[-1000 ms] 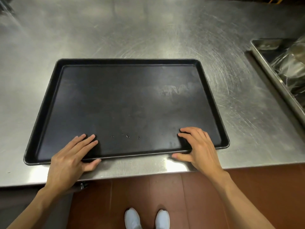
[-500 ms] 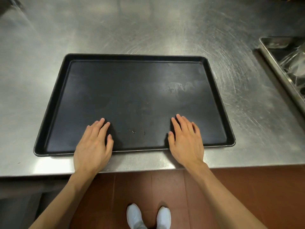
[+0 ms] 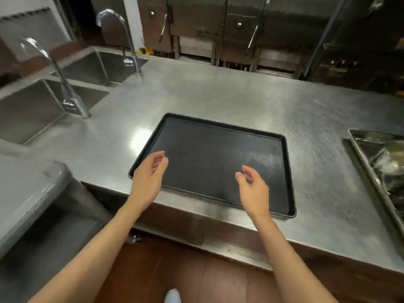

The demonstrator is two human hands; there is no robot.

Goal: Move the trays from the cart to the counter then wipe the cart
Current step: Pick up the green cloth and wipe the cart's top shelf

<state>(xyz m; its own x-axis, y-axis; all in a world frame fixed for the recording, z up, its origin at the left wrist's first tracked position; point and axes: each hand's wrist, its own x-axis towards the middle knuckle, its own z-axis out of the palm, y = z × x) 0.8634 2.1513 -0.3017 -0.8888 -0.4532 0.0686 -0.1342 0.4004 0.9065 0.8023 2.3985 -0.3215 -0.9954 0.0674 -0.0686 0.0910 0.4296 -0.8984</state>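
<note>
A: Presently, item one: black baking tray (image 3: 220,162). Location?

B: Flat on the steel counter (image 3: 218,95), near its front edge, slightly askew. Empty but for a pale smear and a few specks.

A: Item two: hands.

B: Left hand (image 3: 148,182) above the tray's near-left corner, fingers loosely curled toward the thumb, holding nothing. Right hand (image 3: 253,189) above the near-right part of the tray, likewise half-curled and empty. Whether either touches the tray I cannot tell; the frame is blurred, but both look lifted clear.

A: Step in hand?

B: By my judgement, this tray is delivered and let go. That puts the work within the tray-moving half; wiping is not begun.

A: Next move requires?

B: Turning to the cart for any further tray. A grey rounded-edged surface (image 3: 28,193) at lower left may be the cart; I cannot confirm, nor see what it carries. No cloth is in view.

A: Surroundings?

B: Two sink basins (image 3: 28,119) with gooseneck faucets (image 3: 54,68) at left. A steel pan (image 3: 371,154) with crumpled contents at far right. Cabinets behind.

A: Obstructions?

B: Little. Open counter lies beyond and left of the tray for more; the steel pan limits room on the right.
</note>
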